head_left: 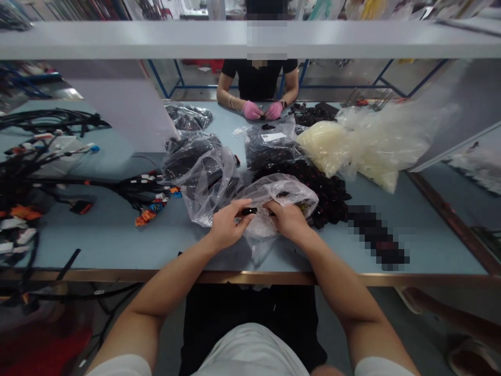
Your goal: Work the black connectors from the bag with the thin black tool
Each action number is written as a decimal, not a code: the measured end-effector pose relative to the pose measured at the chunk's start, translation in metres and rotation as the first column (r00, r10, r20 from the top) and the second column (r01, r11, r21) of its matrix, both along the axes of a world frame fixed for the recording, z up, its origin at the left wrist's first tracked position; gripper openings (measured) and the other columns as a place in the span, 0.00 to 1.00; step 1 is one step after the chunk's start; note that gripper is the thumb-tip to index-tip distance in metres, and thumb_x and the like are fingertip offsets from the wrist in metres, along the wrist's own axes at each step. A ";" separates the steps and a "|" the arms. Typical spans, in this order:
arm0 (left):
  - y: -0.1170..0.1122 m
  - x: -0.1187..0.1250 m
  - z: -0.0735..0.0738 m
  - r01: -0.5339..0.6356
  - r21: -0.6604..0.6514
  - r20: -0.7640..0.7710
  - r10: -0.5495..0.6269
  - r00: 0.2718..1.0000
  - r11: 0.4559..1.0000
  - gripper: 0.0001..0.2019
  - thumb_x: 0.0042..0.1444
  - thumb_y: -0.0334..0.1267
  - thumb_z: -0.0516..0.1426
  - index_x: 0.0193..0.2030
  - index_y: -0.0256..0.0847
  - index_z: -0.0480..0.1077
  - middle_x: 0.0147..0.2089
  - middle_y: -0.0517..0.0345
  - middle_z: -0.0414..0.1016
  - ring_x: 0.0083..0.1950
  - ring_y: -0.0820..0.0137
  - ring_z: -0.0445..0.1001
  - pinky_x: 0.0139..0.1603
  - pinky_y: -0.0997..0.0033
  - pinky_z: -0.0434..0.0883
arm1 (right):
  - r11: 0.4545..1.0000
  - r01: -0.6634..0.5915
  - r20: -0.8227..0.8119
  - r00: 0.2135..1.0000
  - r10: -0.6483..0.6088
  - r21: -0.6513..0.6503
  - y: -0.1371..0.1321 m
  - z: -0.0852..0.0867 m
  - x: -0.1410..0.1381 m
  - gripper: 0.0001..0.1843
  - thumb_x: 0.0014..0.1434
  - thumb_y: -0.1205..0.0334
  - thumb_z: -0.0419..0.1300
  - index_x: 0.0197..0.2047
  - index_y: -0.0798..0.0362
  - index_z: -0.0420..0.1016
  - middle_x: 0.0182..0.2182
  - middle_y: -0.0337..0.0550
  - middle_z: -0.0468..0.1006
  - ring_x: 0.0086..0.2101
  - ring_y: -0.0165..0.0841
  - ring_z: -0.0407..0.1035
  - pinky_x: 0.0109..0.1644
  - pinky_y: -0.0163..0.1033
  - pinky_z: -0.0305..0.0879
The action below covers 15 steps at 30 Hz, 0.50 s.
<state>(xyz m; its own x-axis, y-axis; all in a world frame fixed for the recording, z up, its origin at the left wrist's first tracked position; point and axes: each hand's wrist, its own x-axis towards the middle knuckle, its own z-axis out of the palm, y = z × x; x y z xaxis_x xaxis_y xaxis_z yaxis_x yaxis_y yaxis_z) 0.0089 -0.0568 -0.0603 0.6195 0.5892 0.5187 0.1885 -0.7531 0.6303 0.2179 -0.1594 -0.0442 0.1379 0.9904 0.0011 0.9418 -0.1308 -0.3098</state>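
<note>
Between the thumb and fingers of my left hand [227, 224] is a small black plastic connector [249, 211], its end pointing right. My right hand [291, 223] is just to the right, fingers bent together over an open clear plastic bag [260, 227] that holds tiny pale pieces. Whatever those fingertips pinch is too small or hidden to make out. Behind my right hand lies a heap of black connectors [329, 193]. Another clear bag [213, 183] with black parts stands behind my left hand.
Wire harnesses [117, 185] with coloured connectors spread over the left of the table [117, 250]. A labelled bag of black parts [270, 149] and bags of pale yellow pieces [324, 146] lie farther back. Across the table, a co-worker's pink-gloved hands [262, 110] handle small black parts. A shelf [156, 42] crosses above.
</note>
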 end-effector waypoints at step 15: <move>0.002 -0.001 -0.004 0.012 0.023 -0.039 -0.011 0.999 1.000 0.16 0.70 0.47 0.61 0.59 0.45 0.73 0.47 0.55 0.88 0.43 0.66 0.89 0.46 0.69 0.85 | 0.992 -0.049 0.002 0.999 0.049 0.116 -0.002 -0.015 0.006 0.26 0.64 0.72 0.59 0.62 0.51 0.83 0.57 0.56 0.86 0.53 0.48 0.80 0.55 0.45 0.75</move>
